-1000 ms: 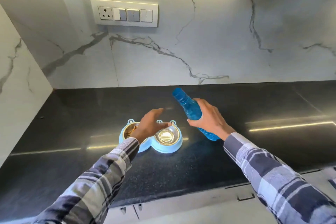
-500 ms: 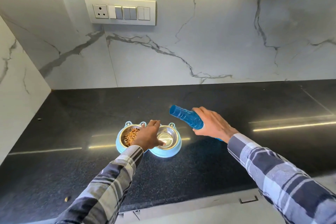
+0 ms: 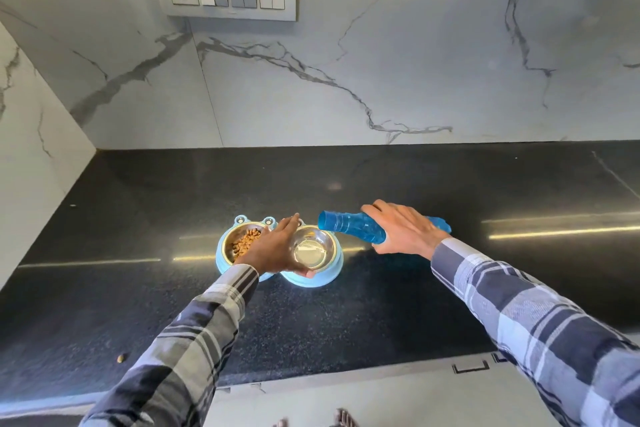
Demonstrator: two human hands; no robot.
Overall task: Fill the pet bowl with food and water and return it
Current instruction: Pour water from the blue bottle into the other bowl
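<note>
bottle (image 3: 353, 227) tipped lower | left hand (image 3: 277, 250) gripping pet bowl (image 3: 311, 279) | right hand (image 3: 403, 230) clamps bottle | kibble (image 3: 246, 241) left cup

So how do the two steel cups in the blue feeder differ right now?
The left steel cup holds brown kibble; the right steel cup holds none, showing only shiny metal or clear liquid. The blue plastic bottle tips toward the right cup, not the left. Both sit in the blue double feeder.

On the black stone countertop (image 3: 381, 305), near its middle, sits a light-blue double pet bowl (image 3: 313, 279); its left steel cup holds brown kibble (image 3: 246, 241). The left hand (image 3: 277, 250) grips it. The right hand (image 3: 403, 230) holds a blue plastic bottle (image 3: 349, 225) tipped nearly level, mouth over the right cup.
</note>
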